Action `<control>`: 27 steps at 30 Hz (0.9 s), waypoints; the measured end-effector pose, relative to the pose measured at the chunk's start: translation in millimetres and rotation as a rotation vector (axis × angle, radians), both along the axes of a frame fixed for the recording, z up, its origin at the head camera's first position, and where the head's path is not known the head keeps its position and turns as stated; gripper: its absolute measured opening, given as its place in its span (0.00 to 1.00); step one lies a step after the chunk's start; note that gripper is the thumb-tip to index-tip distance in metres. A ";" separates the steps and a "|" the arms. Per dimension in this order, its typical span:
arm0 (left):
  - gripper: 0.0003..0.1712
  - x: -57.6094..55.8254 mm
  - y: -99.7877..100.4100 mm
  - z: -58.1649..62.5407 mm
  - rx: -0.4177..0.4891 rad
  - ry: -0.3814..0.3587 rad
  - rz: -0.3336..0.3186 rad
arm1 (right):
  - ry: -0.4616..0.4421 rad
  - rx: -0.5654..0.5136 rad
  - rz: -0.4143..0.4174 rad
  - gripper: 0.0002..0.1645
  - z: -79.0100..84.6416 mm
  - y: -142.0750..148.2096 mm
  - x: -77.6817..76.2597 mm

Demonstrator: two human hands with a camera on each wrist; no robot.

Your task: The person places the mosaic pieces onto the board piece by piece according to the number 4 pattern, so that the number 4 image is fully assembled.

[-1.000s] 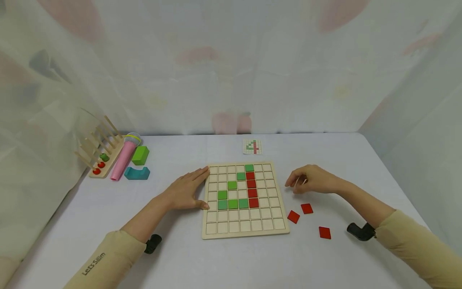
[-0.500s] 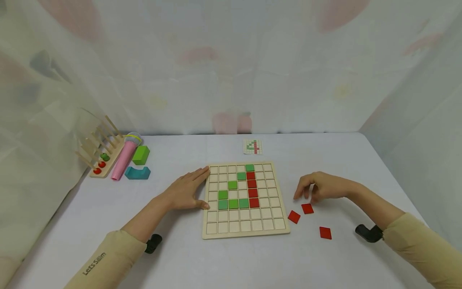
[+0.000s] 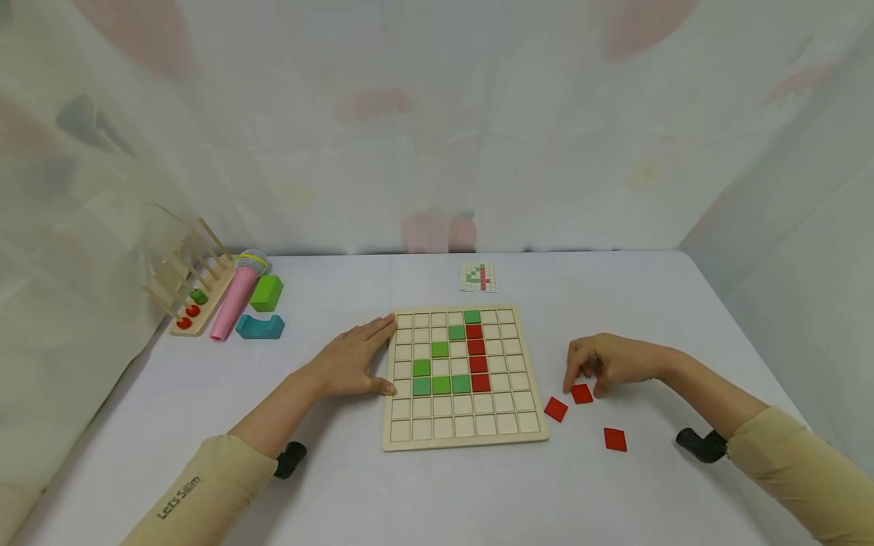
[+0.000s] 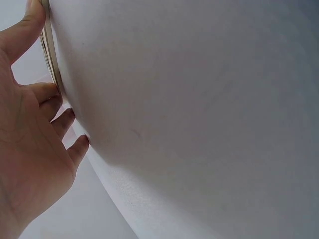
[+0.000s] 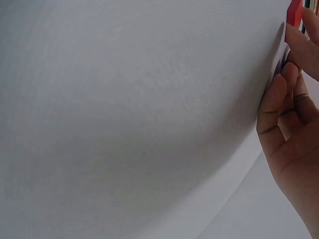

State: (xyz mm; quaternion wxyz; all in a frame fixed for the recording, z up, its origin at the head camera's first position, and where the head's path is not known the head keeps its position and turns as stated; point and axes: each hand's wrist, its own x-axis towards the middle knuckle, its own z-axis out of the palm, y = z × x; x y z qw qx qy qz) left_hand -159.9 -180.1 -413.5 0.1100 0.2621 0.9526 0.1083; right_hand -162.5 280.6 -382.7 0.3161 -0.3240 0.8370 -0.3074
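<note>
A pale wooden grid board lies on the table, with green tiles and a column of red tiles forming a 4. My left hand rests along its left edge, fingers extended and thumb at the rim. To the right of the board, my right hand is low over the table, index finger and thumb on either side of a loose red tile. A second red tile lies beside the board, and a third red tile is nearer the front.
Behind the board lies a small pattern card showing a green and red 4. At the back left are a pegged wooden stand, a pink toy microphone, a green block and a teal curved block.
My right hand has moved slightly right and down toward the front, from beside the board to around the loose red tile. The left hand and the tiles have stayed in place.
</note>
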 end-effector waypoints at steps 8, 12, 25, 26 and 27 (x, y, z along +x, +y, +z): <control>0.66 -0.1 0.5 -0.5 0.002 0.002 0.000 | 0.043 -0.009 0.039 0.20 -4.6 0.6 -0.3; 0.66 0.2 0.3 0.2 0.000 -0.001 0.001 | 0.059 -0.009 0.045 0.18 -4.3 1.0 -0.3; 0.66 0.2 0.4 -0.3 0.008 0.001 -0.001 | 0.093 0.048 -0.008 0.17 -5.0 -1.1 -0.3; 0.66 0.2 0.4 -0.2 0.009 0.001 0.000 | 0.094 0.054 -0.016 0.16 -5.5 -1.3 -0.6; 0.66 0.4 0.5 0.0 0.009 0.003 -0.002 | 0.091 0.056 -0.027 0.16 -5.9 -1.6 -0.8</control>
